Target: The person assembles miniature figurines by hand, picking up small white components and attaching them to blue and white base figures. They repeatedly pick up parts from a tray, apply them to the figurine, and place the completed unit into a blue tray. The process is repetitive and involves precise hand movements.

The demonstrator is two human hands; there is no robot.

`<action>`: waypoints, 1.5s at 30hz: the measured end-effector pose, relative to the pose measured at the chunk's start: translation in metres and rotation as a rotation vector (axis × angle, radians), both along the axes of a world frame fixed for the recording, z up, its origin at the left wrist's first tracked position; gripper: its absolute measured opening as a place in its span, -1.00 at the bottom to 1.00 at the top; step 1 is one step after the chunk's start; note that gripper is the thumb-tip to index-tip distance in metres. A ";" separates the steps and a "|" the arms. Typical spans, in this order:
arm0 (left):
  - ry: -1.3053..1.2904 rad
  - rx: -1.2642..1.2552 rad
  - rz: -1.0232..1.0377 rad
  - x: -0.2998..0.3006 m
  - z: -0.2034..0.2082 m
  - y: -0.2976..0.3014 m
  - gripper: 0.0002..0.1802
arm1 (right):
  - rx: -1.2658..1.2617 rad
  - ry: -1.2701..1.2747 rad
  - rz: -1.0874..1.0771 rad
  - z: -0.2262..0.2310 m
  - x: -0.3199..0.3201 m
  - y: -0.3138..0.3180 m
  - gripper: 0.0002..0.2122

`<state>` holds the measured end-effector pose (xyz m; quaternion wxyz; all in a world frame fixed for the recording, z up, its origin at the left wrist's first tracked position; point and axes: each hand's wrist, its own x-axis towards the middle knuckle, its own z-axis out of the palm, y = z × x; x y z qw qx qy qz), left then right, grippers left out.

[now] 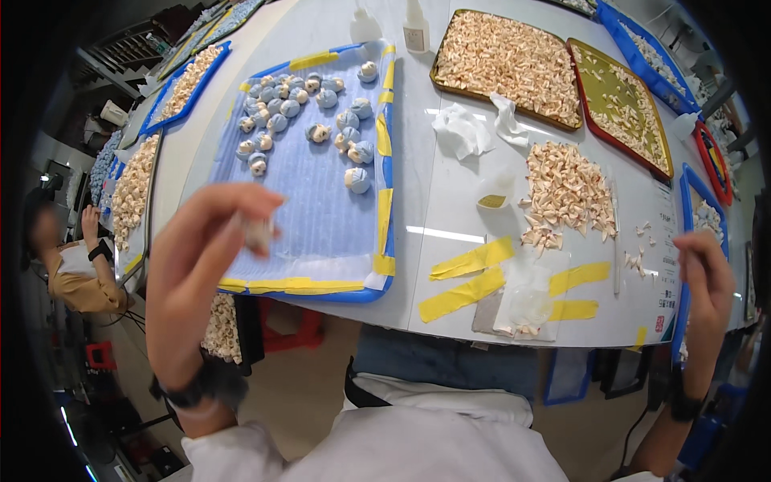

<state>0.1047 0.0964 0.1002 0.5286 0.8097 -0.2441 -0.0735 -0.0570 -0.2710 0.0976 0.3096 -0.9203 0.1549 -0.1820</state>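
My left hand [189,269], blurred, hovers over the near left corner of the blue-lined tray [321,229]. Its thumb and fingers pinch a small pale piece [258,234] whose details are smeared. Small round figure heads [319,132] in blue and cream lie toward the tray's far half. My right hand [707,277] is raised at the table's right side, beside a blue tray [688,209] holding pale pieces. Its fingers are bent in and closed; what they hold, if anything, I cannot make out.
Cream pieces fill a tray [506,60], lie sparsely in a red-rimmed tray [630,104] and form a pile [566,189]. A white bottle [416,28], crumpled tissue [462,131], a small cup [495,193] and yellow tape strips [466,293] are nearby. Another person [76,265] sits at left.
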 end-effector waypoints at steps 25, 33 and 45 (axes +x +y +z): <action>0.670 -0.720 -0.222 -0.089 -0.106 -0.093 -0.58 | 0.637 -0.127 -0.013 -0.047 0.004 0.086 -0.84; 0.777 -0.779 -0.118 -0.088 -0.104 -0.090 -0.52 | 1.013 -0.088 0.087 -0.049 0.001 0.085 -0.83; 0.750 -0.751 -0.182 -0.091 -0.098 -0.089 -0.47 | 0.989 -0.163 -0.007 -0.058 -0.011 0.084 -0.83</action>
